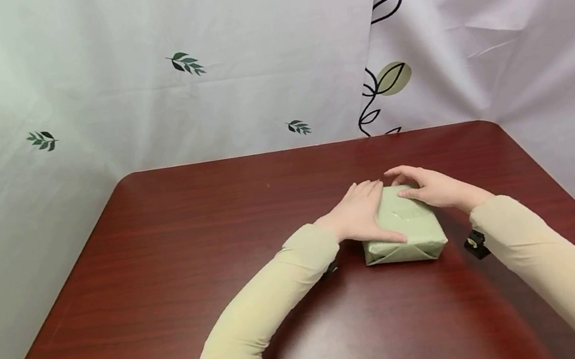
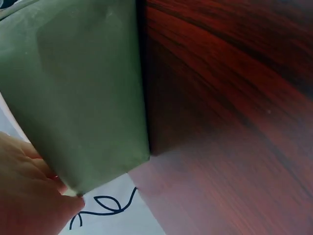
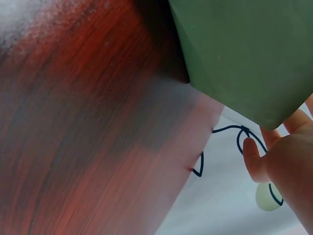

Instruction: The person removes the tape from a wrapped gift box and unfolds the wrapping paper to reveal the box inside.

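A box wrapped in pale green paper (image 1: 410, 219) sits on the table right of the middle, with folded paper at its near end. My left hand (image 1: 358, 215) rests along its left top edge, fingers and thumb spread straight. At its far right corner is my right hand (image 1: 433, 187), its fingers loosely bent and its thumb over the top. In the left wrist view the box's side (image 2: 93, 98) looks dark green, with the left hand (image 2: 29, 188) at its edge. The right wrist view has the right hand (image 3: 288, 156) by a box corner, its thumb apart from the box.
A reddish-brown wooden table (image 1: 185, 223) lies under the box. White curtains (image 1: 234, 9) with leaf prints hang behind the table and at both sides. A small black device (image 1: 475, 244) is fixed at the right wrist.
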A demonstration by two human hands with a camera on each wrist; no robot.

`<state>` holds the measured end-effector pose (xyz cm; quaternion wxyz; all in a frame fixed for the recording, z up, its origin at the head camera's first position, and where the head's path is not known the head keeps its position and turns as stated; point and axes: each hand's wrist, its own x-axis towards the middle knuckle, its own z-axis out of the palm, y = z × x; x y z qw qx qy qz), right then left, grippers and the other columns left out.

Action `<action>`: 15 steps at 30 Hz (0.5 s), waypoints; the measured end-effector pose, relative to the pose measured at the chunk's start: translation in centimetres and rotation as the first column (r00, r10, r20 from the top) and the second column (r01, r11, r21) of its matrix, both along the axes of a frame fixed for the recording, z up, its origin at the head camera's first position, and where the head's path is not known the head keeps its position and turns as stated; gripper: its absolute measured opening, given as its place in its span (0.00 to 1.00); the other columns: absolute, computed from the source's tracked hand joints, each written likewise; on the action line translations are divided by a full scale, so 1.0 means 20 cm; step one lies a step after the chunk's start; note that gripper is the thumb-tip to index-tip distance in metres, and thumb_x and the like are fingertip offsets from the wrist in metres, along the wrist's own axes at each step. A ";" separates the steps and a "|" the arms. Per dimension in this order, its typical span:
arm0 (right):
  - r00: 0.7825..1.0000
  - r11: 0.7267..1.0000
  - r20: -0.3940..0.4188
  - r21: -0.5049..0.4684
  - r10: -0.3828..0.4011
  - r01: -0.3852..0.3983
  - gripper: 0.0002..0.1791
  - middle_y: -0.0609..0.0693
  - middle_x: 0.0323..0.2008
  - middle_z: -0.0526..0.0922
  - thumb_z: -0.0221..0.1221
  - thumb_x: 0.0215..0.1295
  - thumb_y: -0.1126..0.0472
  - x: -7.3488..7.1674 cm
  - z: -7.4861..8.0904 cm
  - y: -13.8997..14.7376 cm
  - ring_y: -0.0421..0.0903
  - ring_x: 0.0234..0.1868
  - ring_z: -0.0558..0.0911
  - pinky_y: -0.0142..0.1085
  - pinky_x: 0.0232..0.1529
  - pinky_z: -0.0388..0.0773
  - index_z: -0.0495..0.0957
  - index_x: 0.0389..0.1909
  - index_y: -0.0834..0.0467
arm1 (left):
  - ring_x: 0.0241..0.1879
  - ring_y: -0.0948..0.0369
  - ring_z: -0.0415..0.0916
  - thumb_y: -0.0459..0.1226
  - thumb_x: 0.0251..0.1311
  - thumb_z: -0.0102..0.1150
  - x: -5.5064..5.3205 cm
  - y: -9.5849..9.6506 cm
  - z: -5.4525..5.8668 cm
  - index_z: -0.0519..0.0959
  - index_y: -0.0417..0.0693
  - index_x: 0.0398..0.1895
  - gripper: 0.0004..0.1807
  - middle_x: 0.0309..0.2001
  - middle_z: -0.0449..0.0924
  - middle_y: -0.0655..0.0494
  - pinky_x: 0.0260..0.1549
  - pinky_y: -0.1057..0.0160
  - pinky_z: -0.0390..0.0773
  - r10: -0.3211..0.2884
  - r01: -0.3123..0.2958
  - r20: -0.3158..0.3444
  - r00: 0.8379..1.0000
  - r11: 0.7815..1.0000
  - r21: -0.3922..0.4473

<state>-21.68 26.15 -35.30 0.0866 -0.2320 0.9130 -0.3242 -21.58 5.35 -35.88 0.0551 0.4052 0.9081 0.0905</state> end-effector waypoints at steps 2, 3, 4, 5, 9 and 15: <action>1.000 1.000 -0.004 -0.011 -0.002 0.002 0.25 0.63 0.48 0.79 0.54 0.67 0.67 0.00 0.00 -0.01 0.57 0.53 0.76 0.43 0.50 0.68 0.63 0.64 0.66 | 0.72 0.53 0.51 0.73 0.41 0.56 -0.01 0.01 -0.01 0.52 0.39 0.72 0.63 0.71 0.57 0.49 0.70 0.49 0.47 -0.002 0.002 -0.030 1.000 1.000 -0.026; 1.000 1.000 -0.004 -0.009 -0.007 0.007 0.25 0.63 0.48 0.79 0.54 0.67 0.67 -0.01 0.00 -0.01 0.57 0.53 0.76 0.43 0.49 0.68 0.62 0.64 0.66 | 0.71 0.53 0.52 0.74 0.40 0.55 -0.01 0.02 -0.02 0.53 0.40 0.72 0.63 0.70 0.57 0.50 0.70 0.50 0.47 0.001 -0.003 -0.043 0.999 0.999 -0.040; 1.000 1.000 -0.010 -0.004 -0.013 0.013 0.25 0.63 0.49 0.79 0.53 0.67 0.67 -0.01 -0.01 -0.01 0.57 0.53 0.76 0.43 0.50 0.68 0.62 0.64 0.66 | 0.70 0.54 0.54 0.75 0.39 0.54 -0.02 0.03 -0.02 0.54 0.41 0.71 0.63 0.70 0.59 0.51 0.70 0.50 0.48 0.001 -0.004 -0.057 0.998 0.999 -0.048; 1.000 1.000 -0.018 0.003 -0.022 0.022 0.25 0.63 0.49 0.79 0.54 0.67 0.67 -0.01 0.00 -0.01 0.57 0.53 0.76 0.43 0.50 0.68 0.62 0.63 0.66 | 0.69 0.54 0.55 0.75 0.38 0.54 -0.02 0.03 -0.03 0.55 0.42 0.71 0.63 0.69 0.60 0.51 0.69 0.51 0.50 0.001 -0.005 -0.073 0.997 0.999 -0.054; 0.996 0.998 -0.063 0.030 -0.058 0.060 0.24 0.65 0.49 0.79 0.55 0.67 0.64 0.01 0.02 -0.01 0.59 0.53 0.76 0.50 0.51 0.69 0.64 0.62 0.66 | 0.65 0.56 0.58 0.77 0.36 0.52 -0.03 0.05 -0.05 0.56 0.45 0.70 0.63 0.67 0.61 0.51 0.63 0.57 0.58 0.017 -0.025 -0.101 0.995 0.996 -0.082; 0.982 0.990 -0.125 0.000 -0.140 0.141 0.21 0.63 0.53 0.77 0.59 0.64 0.61 0.09 0.07 -0.01 0.59 0.57 0.74 0.54 0.55 0.67 0.72 0.56 0.64 | 0.64 0.57 0.58 0.78 0.36 0.52 -0.02 0.04 -0.05 0.54 0.46 0.71 0.64 0.67 0.60 0.49 0.58 0.58 0.61 0.045 -0.053 -0.093 0.995 0.995 -0.088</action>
